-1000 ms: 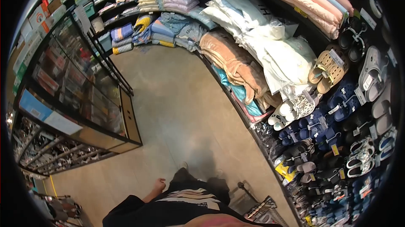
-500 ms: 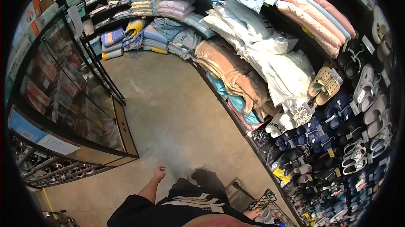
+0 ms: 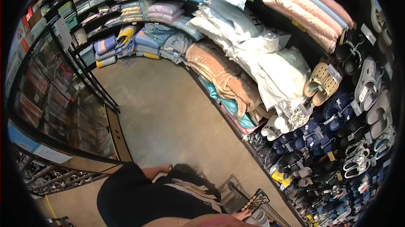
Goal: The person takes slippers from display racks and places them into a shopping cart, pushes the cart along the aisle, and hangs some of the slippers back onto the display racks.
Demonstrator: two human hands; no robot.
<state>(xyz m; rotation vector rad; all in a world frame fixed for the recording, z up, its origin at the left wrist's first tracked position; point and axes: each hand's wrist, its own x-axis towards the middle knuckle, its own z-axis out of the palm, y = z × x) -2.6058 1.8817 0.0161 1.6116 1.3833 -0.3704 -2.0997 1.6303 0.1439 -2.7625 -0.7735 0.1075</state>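
Note:
My left hand [image 3: 165, 168] hangs out in front of me past the black sleeve [image 3: 122, 191], over the floor, with nothing visible in it. It is small and partly covered by the arm, but the fingers look loosely apart. At the lower right, my right hand [image 3: 242, 214] is closed on the near edge of a black wire shopping cart [image 3: 272, 212]. Its fingers are partly hidden. Grey shoes [image 3: 259, 217] lie in the cart, just beside that hand.
Clogs and sandals [image 3: 325, 83] hang in rows along the right wall. Folded brown blankets [image 3: 223, 77], white bagged bedding [image 3: 278, 73] and peach quilts [image 3: 303, 11] fill the shelves ahead. A glass display case [image 3: 63, 100] stands at the left. Concrete floor [image 3: 168, 113] runs between them.
My left arm has swung forward, and its sleeve now covers more of the lower left. Shelves and display case have shifted left in view. My right hand stays at the cart.

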